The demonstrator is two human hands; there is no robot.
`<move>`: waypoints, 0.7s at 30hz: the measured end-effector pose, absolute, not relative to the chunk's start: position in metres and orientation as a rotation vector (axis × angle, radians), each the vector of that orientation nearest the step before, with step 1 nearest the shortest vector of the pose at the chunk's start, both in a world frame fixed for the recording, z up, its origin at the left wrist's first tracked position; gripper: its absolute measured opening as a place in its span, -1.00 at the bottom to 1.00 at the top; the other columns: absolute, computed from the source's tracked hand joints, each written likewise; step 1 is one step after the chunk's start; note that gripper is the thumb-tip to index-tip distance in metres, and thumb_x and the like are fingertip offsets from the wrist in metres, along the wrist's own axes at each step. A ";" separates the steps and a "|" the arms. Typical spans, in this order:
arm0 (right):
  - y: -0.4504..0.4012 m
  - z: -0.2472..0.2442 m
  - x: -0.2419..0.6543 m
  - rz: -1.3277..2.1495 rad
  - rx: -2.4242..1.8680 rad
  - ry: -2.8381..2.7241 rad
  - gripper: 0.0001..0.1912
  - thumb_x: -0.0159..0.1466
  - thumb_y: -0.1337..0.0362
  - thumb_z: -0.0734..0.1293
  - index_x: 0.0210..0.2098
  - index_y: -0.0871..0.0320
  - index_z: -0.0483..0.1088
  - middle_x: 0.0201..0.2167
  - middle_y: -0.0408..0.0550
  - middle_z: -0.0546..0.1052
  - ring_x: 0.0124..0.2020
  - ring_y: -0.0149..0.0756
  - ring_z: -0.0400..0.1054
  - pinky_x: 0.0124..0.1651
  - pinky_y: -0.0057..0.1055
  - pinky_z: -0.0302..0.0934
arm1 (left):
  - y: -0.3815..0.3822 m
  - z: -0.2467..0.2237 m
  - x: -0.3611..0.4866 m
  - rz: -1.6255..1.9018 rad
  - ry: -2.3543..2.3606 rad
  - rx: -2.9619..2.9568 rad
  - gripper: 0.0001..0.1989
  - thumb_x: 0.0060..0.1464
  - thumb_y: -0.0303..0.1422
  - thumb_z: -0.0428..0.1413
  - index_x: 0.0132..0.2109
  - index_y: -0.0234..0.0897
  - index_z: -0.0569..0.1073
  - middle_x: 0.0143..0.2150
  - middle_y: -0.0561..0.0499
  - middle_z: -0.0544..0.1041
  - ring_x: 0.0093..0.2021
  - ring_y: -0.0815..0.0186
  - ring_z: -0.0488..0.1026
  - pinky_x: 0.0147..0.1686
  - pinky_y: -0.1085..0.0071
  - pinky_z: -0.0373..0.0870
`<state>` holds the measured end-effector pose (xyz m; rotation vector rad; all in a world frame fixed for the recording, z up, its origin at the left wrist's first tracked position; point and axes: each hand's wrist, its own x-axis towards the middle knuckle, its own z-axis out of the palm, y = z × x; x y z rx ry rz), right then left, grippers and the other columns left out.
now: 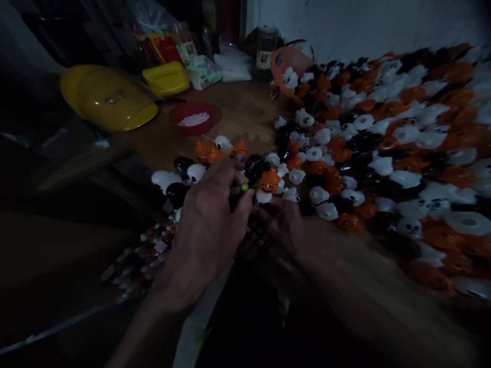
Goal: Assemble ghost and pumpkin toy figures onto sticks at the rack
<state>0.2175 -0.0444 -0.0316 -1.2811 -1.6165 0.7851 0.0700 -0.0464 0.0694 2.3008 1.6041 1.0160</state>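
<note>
In the dim head view my left hand (210, 209) is closed in a pinch, its thumb and forefinger on a small bright-green piece (244, 187). What the green piece belongs to is hidden behind the fingers. My right hand (284, 225) is closed just to the right, fingers curled and partly in shadow; whatever they hold is unclear. Right above its fingertips are an orange pumpkin-faced figure (269, 180) and a white rounded piece (264, 196) below it. Black, white and orange figures, such as a white one (196, 174), lie beyond my left hand.
A large heap of small figures (406, 179) covers the table's right side, with a pink scoop (284, 66) at its back. Farther left are a red bowl (174, 118) of white material, a yellow visor-like object (111, 97) and a jar (265, 51). More pieces (134, 260) lie below, left.
</note>
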 end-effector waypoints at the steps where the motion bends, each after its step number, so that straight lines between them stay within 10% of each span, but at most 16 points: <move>1: -0.045 -0.030 0.216 0.778 -1.271 -1.618 -0.86 0.19 0.31 0.30 -0.32 0.21 0.49 -0.47 -0.16 0.49 -0.41 -0.36 0.36 -0.27 -0.48 0.20 | -0.048 0.070 0.070 1.013 1.600 2.326 -0.89 0.09 -0.45 0.11 -0.20 -0.25 0.36 -0.01 -0.01 0.49 -0.03 0.30 0.46 -0.02 0.37 0.39; 21: -0.050 -0.025 0.211 0.526 -1.415 -1.978 -0.85 0.30 0.30 0.23 -0.28 0.15 0.44 -0.32 -0.13 0.53 -0.38 -0.41 0.35 -0.35 -0.48 0.07 | -0.035 0.071 0.071 0.903 1.679 2.359 -0.91 0.04 -0.37 0.18 -0.27 -0.16 0.42 -0.06 0.06 0.53 -0.07 0.22 0.50 -0.03 0.25 0.44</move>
